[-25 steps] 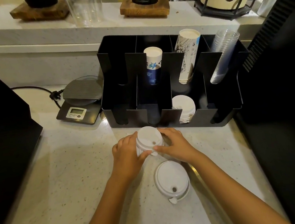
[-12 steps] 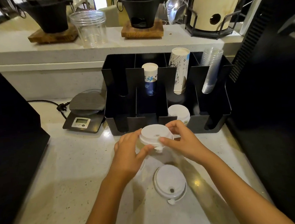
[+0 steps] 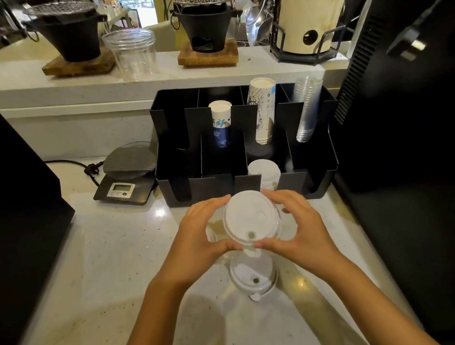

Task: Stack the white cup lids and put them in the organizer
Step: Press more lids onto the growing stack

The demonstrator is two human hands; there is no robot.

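Both hands hold a stack of white cup lids [image 3: 248, 218] above the counter, just in front of the black organizer [image 3: 213, 186]. My left hand [image 3: 202, 242] grips the stack's left side and my right hand [image 3: 299, 230] its right side. Another white lid [image 3: 253, 278] lies flat on the counter directly below the stack, partly hidden by it. More white lids [image 3: 265, 171] stand in the organizer's front compartment, third from the left.
The organizer's back row holds a blue-patterned paper cup stack [image 3: 221, 126], a taller white paper cup stack [image 3: 263, 111] and clear plastic cups [image 3: 307, 110]. A digital scale [image 3: 127, 175] sits left of it. Black appliances flank the counter on the left [image 3: 10, 191] and right [image 3: 409, 129].
The held lid stack has risen off the counter and looms larger. My view has tilted up, showing more of the back shelf. The lid on the counter has stayed put.
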